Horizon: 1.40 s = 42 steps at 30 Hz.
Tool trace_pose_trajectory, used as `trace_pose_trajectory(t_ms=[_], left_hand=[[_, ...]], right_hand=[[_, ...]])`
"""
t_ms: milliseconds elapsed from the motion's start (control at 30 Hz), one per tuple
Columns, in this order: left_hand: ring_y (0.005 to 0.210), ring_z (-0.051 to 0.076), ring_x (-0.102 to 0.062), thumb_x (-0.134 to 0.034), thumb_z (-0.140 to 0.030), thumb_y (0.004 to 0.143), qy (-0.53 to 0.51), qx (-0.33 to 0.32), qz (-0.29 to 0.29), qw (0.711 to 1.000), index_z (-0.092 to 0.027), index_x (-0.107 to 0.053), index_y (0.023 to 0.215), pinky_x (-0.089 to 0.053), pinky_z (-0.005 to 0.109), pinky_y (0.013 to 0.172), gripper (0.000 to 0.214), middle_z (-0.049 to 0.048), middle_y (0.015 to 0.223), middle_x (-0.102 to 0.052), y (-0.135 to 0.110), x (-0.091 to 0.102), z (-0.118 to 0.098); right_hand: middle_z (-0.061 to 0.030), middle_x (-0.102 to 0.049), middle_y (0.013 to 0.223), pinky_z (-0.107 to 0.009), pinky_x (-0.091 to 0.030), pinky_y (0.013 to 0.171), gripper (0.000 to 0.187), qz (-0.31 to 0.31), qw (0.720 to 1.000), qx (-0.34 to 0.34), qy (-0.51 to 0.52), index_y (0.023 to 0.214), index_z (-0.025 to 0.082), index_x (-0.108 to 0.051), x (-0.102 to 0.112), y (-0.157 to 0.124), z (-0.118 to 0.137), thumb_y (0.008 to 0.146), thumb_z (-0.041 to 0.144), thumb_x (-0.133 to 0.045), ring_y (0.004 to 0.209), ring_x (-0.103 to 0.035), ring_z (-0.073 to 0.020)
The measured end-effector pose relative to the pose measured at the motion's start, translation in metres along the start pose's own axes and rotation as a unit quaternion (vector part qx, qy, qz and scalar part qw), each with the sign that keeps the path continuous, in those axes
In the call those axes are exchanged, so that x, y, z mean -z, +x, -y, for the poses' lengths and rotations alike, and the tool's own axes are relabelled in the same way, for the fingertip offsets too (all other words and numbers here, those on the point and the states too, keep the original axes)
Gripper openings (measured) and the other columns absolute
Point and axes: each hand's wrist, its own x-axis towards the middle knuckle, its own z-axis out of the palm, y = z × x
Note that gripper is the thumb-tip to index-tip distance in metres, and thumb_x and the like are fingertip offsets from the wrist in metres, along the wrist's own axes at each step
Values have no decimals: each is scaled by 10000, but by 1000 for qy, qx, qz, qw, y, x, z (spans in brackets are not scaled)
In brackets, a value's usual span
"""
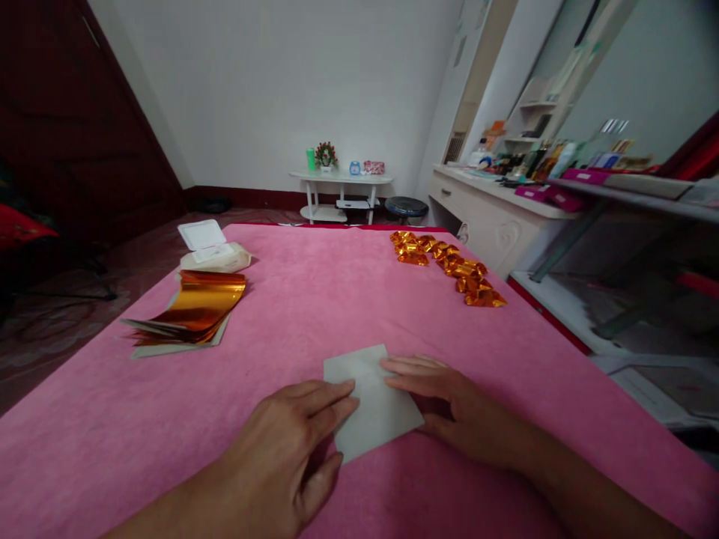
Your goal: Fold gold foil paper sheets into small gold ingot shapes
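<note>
A pale, nearly square sheet of paper [371, 408] lies flat on the pink cloth in front of me, turned a little askew. My left hand [297, 430] rests on its left edge, fingers stretched out over the paper and thumb at the near left corner. From the other side, my right hand [449, 400] lays its extended fingertips on the upper right edge, with the thumb by the right corner. Neither hand is closed around anything. Whether the sheet's underside is coloured cannot be seen.
A stack of shiny orange foil sheets [194, 311] lies at the left, with a white packet with a raised lid [216, 254] behind it. Several folded golden foil pieces [460, 266] sit at the far right of the pink cloth [314, 292]. Beyond stands a small white table [342, 178].
</note>
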Motion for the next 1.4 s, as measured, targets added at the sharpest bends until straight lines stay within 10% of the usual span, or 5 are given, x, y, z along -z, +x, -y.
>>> trace_pose_trajectory(t_ms=[333,600,967,1400], left_hand=[[1033,286,-589,-625,-502,742,62,-64,-48,995,-223,-536,1243,-405,526,964,581,92,1134,-648,3,-2,-2],[865,193,-578,-553,-251,839,-22,5,-61,998,-232,-648,984,-456,378,800,174,48,951,-639,16,-13,4],[822,202,-578,-524,-183,834,36,-43,-111,992,-212,-644,982,-443,395,804,192,42,912,-673,13,-14,1],[680,149,-572,-469,-298,893,-164,115,-87,976,-189,-653,739,-442,293,690,263,23,697,-634,18,-13,12]], right_hand=[[-12,-604,1238,-444,-360,1035,232,-32,999,-1,-33,1049,342,-678,-11,-1,0,852,266,-579,1188,-517,-219],[-19,-664,1134,-429,-427,977,190,-90,995,-24,-31,982,322,-699,-22,-4,0,842,262,-586,1124,-556,-226],[-6,-701,1038,-421,-440,952,157,-105,994,-20,-35,890,308,-716,-24,-3,-1,796,218,-629,1059,-583,-224],[-18,-682,844,-303,-481,746,131,-138,983,-100,72,838,254,-709,-21,8,13,816,212,-586,812,-613,-176]])
